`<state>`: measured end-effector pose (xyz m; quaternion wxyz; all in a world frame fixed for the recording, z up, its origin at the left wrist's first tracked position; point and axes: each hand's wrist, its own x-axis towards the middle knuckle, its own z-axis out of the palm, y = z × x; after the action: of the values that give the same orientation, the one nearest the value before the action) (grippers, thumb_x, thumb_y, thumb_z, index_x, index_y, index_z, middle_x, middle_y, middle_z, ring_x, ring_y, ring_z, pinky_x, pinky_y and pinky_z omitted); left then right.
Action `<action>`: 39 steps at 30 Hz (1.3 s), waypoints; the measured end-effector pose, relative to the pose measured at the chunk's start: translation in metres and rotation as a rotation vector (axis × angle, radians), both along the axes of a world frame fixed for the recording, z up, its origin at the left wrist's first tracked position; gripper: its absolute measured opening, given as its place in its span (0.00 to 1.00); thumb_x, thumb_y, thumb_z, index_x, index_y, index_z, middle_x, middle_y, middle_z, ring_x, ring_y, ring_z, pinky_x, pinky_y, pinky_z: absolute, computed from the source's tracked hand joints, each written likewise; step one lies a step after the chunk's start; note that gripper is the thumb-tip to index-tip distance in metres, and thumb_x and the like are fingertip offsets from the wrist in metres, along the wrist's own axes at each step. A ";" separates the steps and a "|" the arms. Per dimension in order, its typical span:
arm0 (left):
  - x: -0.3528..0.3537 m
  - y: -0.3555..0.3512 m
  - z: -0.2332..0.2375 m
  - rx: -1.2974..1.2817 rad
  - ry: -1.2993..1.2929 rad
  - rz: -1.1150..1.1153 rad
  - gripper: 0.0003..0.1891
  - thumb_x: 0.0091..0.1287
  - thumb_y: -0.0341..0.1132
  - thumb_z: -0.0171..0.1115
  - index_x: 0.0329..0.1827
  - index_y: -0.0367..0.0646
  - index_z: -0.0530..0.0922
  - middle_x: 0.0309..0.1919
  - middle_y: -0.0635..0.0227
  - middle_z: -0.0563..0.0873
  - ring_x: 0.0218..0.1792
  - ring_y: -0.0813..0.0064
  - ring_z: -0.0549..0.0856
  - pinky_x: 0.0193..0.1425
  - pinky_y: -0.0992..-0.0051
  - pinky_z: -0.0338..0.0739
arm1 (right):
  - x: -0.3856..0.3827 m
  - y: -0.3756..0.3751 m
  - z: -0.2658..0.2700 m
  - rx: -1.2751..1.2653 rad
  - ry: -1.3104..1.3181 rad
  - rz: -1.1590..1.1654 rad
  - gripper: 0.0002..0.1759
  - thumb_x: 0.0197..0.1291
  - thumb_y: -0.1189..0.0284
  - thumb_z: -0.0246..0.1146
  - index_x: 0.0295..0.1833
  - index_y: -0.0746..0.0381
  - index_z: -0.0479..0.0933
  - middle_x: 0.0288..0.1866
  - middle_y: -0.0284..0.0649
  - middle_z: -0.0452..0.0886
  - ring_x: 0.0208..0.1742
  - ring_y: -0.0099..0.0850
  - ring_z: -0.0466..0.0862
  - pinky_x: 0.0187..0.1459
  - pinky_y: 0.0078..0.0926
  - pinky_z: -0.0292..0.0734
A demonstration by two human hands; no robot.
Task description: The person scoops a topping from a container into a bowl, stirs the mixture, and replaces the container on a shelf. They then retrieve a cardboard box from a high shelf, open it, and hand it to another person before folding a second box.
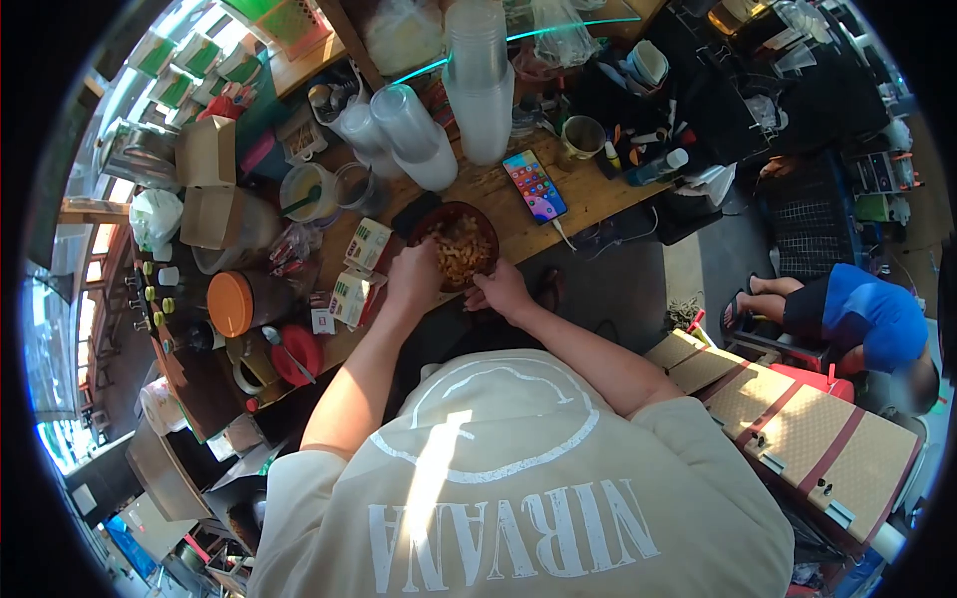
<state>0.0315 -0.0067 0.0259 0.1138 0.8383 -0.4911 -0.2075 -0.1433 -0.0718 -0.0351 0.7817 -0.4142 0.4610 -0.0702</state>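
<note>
A dark reddish-brown bowl [492, 231] stands at the front edge of the wooden table, with chunky golden-brown food [465, 244] inside. My right hand [501, 290] grips its near right rim, thumb and fingers pressed together there. Over the left side of the bowl, my left hand [415, 269] is closed with its fingers down toward the food; what they hold, if anything, is hidden. Two small white-and-green boxes [368, 244] lie just left of my left hand. A lit phone [535, 186] rests to the right of the bowl.
Stacked clear plastic cups [478, 100] stand behind the bowl. To the left are an orange-lidded jar [230, 304], a red plate [298, 355] and open cardboard boxes [207, 150]. A charging cable [565, 237] hangs off the table. Another person [873, 309] bends at the far right.
</note>
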 end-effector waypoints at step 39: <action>0.017 0.008 0.055 0.009 -0.177 -0.361 0.07 0.62 0.30 0.63 0.41 0.44 0.85 0.31 0.53 0.90 0.37 0.50 0.92 0.41 0.53 0.85 | 0.012 -0.065 0.017 -0.410 0.113 0.236 0.26 0.66 0.76 0.58 0.70 0.62 0.76 0.24 0.43 0.82 0.18 0.30 0.84 0.19 0.31 0.84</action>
<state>0.0482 0.0015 0.0804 0.0277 0.7522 -0.6405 -0.1523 -0.1312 -0.1372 -0.0179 0.6570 -0.6184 0.4287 -0.0471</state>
